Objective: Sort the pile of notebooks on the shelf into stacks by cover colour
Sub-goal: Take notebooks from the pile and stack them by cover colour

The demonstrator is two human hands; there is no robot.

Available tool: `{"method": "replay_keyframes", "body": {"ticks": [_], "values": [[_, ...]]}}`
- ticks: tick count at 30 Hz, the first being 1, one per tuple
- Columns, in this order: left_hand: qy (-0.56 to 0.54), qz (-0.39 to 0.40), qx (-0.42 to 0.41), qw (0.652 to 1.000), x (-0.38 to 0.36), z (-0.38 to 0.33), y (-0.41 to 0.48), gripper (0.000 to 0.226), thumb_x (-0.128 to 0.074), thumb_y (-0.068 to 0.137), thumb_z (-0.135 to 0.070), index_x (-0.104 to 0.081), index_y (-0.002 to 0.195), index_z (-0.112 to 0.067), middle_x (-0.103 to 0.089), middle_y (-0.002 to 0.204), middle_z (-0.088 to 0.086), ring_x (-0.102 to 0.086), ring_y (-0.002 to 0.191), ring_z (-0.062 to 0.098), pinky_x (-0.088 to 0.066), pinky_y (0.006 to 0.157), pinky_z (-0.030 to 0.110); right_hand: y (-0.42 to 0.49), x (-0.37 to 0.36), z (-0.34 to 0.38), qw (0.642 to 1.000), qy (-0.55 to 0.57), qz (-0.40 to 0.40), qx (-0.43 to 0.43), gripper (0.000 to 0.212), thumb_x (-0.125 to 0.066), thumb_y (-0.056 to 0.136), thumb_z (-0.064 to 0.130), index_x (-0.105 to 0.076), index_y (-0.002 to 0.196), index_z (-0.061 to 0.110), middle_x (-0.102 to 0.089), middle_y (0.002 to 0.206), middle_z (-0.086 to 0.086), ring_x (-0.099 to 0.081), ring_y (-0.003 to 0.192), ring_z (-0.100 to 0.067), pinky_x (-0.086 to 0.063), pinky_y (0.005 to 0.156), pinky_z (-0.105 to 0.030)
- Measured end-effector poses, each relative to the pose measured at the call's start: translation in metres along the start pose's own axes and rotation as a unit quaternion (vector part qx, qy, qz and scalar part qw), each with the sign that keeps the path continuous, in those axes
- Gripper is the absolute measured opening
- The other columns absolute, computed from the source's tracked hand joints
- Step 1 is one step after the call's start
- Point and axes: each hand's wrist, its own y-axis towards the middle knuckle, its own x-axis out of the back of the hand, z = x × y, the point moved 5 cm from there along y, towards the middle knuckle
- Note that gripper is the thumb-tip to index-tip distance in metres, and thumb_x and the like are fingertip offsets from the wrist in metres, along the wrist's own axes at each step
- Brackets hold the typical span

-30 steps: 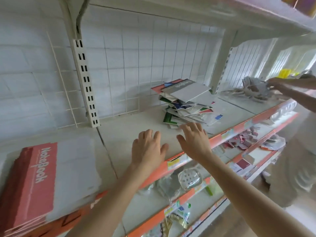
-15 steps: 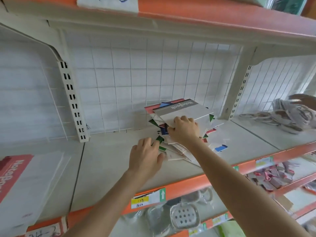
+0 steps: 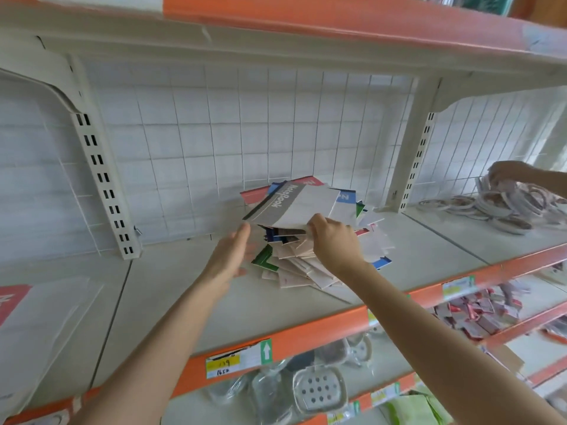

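- Notebooks [image 3: 294, 268]: thin, light, slick; likely slide apart.
- Right hand [image 3: 336, 243] pinches grey top notebook [image 3: 294, 207] by its front edge, a sensible hold.
- Left hand [image 3: 228, 256] flat, holding nothing, just beside them.

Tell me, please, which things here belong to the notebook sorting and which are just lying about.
Job: messy pile of mixed-colour paper notebooks; grey-banded white notebook on top, pinched by the right hand; open left hand beside it; cream metal shelf.
Lying about: heap of white coiled rings at right; perforated white plastic soap dish below; yellow price label.
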Motion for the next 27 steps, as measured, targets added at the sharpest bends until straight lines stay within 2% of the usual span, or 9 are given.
{"method": "replay_keyframes", "body": {"ticks": [2, 5, 7, 9, 14, 18, 20, 24, 27], "values": [[-0.170, 0.028, 0.091, 0.981, -0.001, 0.007, 0.003, 0.044, -0.026, 0.099, -0.051, -0.055, 0.102, -0.018, -0.065, 0.098, 0.007, -0.062, 0.084, 0.018, -0.043, 0.069, 0.030, -0.007, 0.005, -0.007, 0.997, 0.063, -0.030, 0.022, 0.012, -0.050, 0.085, -0.005, -0.060, 0.091, -0.001, -0.065, 0.075, -0.016, -0.058, 0.056, -0.038, -0.036, 0.051, -0.030], [-0.293, 0.060, 0.147, 0.943, -0.004, 0.010, 0.006, 0.042, -0.030, 0.098, -0.048, -0.056, 0.095, -0.015, -0.065, 0.090, 0.009, -0.061, 0.080, 0.020, -0.041, 0.064, 0.031, -0.019, 0.014, -0.012, 0.987, 0.109, -0.070, 0.096, 0.013, -0.050, 0.080, 0.001, -0.064, 0.078, 0.000, -0.064, 0.059, -0.010, -0.056, 0.041, -0.030, -0.040, 0.037, -0.024], [-0.307, 0.078, 0.159, 0.935, -0.007, 0.011, 0.005, 0.034, -0.038, 0.097, -0.041, -0.058, 0.091, -0.015, -0.067, 0.080, 0.007, -0.062, 0.072, 0.019, -0.046, 0.061, 0.030, -0.027, 0.015, -0.013, 0.980, 0.135, -0.047, 0.141, 0.026, -0.043, 0.084, 0.011, -0.066, 0.081, 0.001, -0.068, 0.066, -0.008, -0.062, 0.048, -0.027, -0.046, 0.038, -0.026], [-0.296, 0.083, 0.166, 0.937, -0.008, 0.012, 0.005, 0.024, -0.045, 0.095, -0.034, -0.061, 0.092, -0.015, -0.069, 0.067, 0.003, -0.065, 0.058, 0.017, -0.049, 0.057, 0.026, -0.032, 0.015, -0.014, 0.971, 0.165, -0.014, 0.172, 0.030, -0.041, 0.087, 0.014, -0.067, 0.088, 0.000, -0.072, 0.079, -0.010, -0.068, 0.062, -0.028, -0.051, 0.054, -0.032], [-0.203, 0.052, 0.184, 0.960, -0.005, 0.014, -0.001, 0.013, -0.052, 0.094, -0.013, -0.056, 0.082, -0.010, -0.064, 0.047, 0.002, -0.061, 0.038, 0.013, -0.048, 0.037, 0.021, -0.034, 0.007, -0.011, 0.960, 0.160, 0.059, 0.224, 0.019, -0.056, 0.080, 0.003, -0.069, 0.093, 0.004, -0.071, 0.096, -0.008, -0.068, 0.085, -0.028, -0.054, 0.072, -0.033], [-0.179, 0.046, 0.178, 0.967, 0.006, 0.017, -0.004, 0.012, -0.052, 0.094, -0.012, -0.057, 0.082, -0.011, -0.066, 0.058, 0.005, -0.063, 0.055, 0.020, -0.049, 0.045, 0.026, -0.022, 0.018, -0.015, 0.970, 0.174, 0.008, 0.172, 0.033, -0.047, 0.078, 0.024, -0.071, 0.090, 0.005, -0.070, 0.085, -0.008, -0.063, 0.081, -0.024, -0.053, 0.068, -0.029], [-0.164, 0.038, 0.178, 0.970, 0.016, 0.021, -0.006, 0.011, -0.053, 0.093, -0.011, -0.058, 0.083, -0.011, -0.064, 0.073, 0.008, -0.060, 0.064, 0.021, -0.047, 0.050, 0.029, -0.010, 0.021, -0.016, 0.980, 0.145, -0.036, 0.131, 0.029, -0.047, 0.083, 0.020, -0.071, 0.087, 0.003, -0.070, 0.080, -0.009, -0.061, 0.076, -0.027, -0.053, 0.062, -0.034], [-0.145, 0.041, 0.177, 0.973, 0.031, 0.026, -0.012, 0.008, -0.055, 0.092, -0.012, -0.061, 0.087, -0.012, -0.065, 0.078, 0.008, -0.062, 0.066, 0.022, -0.050, 0.047, 0.026, 0.017, 0.013, -0.022, 0.997, 0.079, 0.004, -0.002, 0.023, -0.052, 0.093, 0.015, -0.064, 0.110, 0.006, -0.065, 0.109, -0.007, -0.048, 0.105, -0.023, -0.037, 0.073, -0.025], [-0.148, 0.036, 0.166, 0.974, 0.037, 0.027, -0.014, 0.007, -0.054, 0.092, -0.010, -0.061, 0.092, -0.011, -0.066, 0.080, 0.009, -0.062, 0.069, 0.024, -0.047, 0.056, 0.031, 0.036, 0.002, -0.019, 0.996, 0.034, 0.072, -0.049, 0.036, -0.050, 0.094, 0.030, -0.053, 0.128, 0.016, -0.052, 0.134, -0.003, -0.038, 0.125, -0.023, -0.038, 0.094, -0.033]]}}
